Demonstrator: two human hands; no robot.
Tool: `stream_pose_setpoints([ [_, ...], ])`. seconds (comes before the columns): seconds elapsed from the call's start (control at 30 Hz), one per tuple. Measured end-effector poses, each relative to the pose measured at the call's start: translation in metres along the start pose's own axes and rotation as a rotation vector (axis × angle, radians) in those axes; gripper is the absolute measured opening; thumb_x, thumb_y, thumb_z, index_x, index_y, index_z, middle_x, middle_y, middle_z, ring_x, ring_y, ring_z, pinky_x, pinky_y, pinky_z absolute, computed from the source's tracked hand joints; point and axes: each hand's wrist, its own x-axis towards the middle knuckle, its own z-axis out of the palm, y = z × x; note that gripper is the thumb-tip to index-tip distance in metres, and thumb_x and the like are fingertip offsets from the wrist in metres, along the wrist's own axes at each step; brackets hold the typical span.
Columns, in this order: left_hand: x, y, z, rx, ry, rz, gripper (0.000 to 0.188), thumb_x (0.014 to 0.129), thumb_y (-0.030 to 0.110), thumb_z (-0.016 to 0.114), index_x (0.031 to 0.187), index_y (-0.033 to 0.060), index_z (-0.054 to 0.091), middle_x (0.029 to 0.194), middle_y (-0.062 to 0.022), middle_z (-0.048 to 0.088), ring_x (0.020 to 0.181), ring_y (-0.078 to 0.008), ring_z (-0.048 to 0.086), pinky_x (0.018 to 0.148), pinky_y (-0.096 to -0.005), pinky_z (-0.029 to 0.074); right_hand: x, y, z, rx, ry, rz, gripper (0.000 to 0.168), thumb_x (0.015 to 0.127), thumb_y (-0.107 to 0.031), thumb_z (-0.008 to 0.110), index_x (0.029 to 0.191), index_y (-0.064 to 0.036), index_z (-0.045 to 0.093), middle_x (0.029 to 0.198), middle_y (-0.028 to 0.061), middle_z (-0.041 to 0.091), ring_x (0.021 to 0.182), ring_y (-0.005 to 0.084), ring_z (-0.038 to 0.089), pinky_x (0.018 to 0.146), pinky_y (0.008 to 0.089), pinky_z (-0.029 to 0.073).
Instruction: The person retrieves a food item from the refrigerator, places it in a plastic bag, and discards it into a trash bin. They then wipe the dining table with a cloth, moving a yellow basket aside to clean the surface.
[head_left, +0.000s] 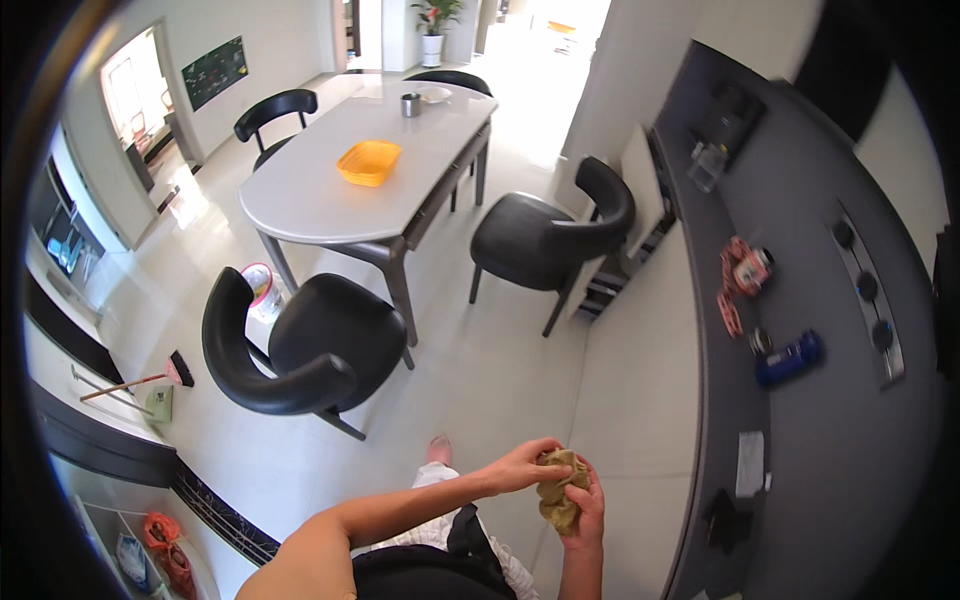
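Both my hands hold a crumpled olive-yellow cloth (559, 495) in front of my body, at the lower middle of the head view. My left hand (529, 466) grips its upper left part, with the thumb pressed across the folds. My right hand (589, 506) is closed around its right side and lower part. Some fingertips are hidden behind the cloth. Beyond my hands stands a pale dining table (315, 195) with a yellow basket (369, 163), a metal cup (410, 105) and a white plate (436, 94) on it.
Black chairs (337, 337) stand around the table, one (525, 232) near the right wall. On the dark counter (810, 450) at right are a blue bottle (790, 358) and a pink-and-white bottle with a strap (750, 270). A broom (178, 369), a dustpan (160, 403) and a waste bin (264, 292) are at left.
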Motion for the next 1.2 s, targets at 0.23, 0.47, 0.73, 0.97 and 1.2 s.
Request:
stream_pose_setpoints([
  [0.23, 0.002, 0.047, -0.177, -0.054, 0.460, 0.172, 0.022, 0.085, 0.020, 0.067, 0.092, 0.0029, 0.056, 0.081, -0.0011, 0.058, 0.074, -0.0084, 0.053, 0.065, -0.0245, 0.045, 0.172, 0.049, 0.115, -0.461, -0.186, 0.114, 0.042, 0.077, 0.003, 0.060, 0.118, 0.001, 0.053, 0.107, 0.0087, 0.060, 0.101, 0.0171, 0.058, 0.088, 0.0296, 0.048],
  [0.47, 0.005, 0.099, -0.277, 0.180, 1.047, 0.403, 0.019, 0.078, 0.000, 0.066, 0.091, 0.0015, 0.052, 0.100, -0.0113, 0.056, 0.087, -0.0220, 0.057, 0.076, -0.0321, 0.046, 0.296, 0.078, 0.206, -0.489, -0.277, 0.188, 0.046, 0.094, -0.034, 0.054, 0.126, -0.002, 0.049, 0.117, 0.0101, 0.059, 0.110, 0.0187, 0.055, 0.095, 0.0335, 0.043],
  [0.73, 0.101, 0.118, -0.372, 0.417, 0.765, 0.503, 0.035, 0.074, 0.001, 0.071, 0.105, 0.0050, 0.057, 0.115, -0.0097, 0.052, 0.104, -0.0253, 0.055, 0.088, -0.0334, 0.046, 0.480, 0.110, 0.237, 0.123, -0.550, 0.687, 0.043, 0.094, -0.028, 0.048, 0.127, 0.001, 0.047, 0.114, 0.0155, 0.061, 0.106, 0.0247, 0.059, 0.092, 0.0383, 0.047],
  [0.97, 0.205, 0.091, -0.557, -0.151, 1.549, 0.318, 0.031, 0.086, 0.007, 0.062, 0.114, 0.0021, 0.050, 0.104, -0.0062, 0.054, 0.089, -0.0120, 0.054, 0.073, -0.0264, 0.049, 0.694, 0.079, 0.310, -0.198, -0.425, 0.425, 0.049, 0.085, -0.009, 0.052, 0.132, 0.001, 0.044, 0.124, 0.0133, 0.056, 0.112, 0.0260, 0.056, 0.096, 0.0369, 0.046],
  [1.2, 0.214, 0.103, -0.685, -0.457, 1.789, 0.039, 0.058, 0.088, 0.031, 0.063, 0.132, 0.0094, 0.032, 0.108, -0.0077, 0.051, 0.089, -0.0160, 0.055, 0.071, -0.0291, 0.048, 0.911, 0.105, 0.386, -0.592, -0.409, 0.225, 0.052, 0.090, -0.010, 0.055, 0.138, 0.001, 0.039, 0.125, 0.0110, 0.054, 0.111, 0.0202, 0.055, 0.095, 0.0331, 0.044],
])
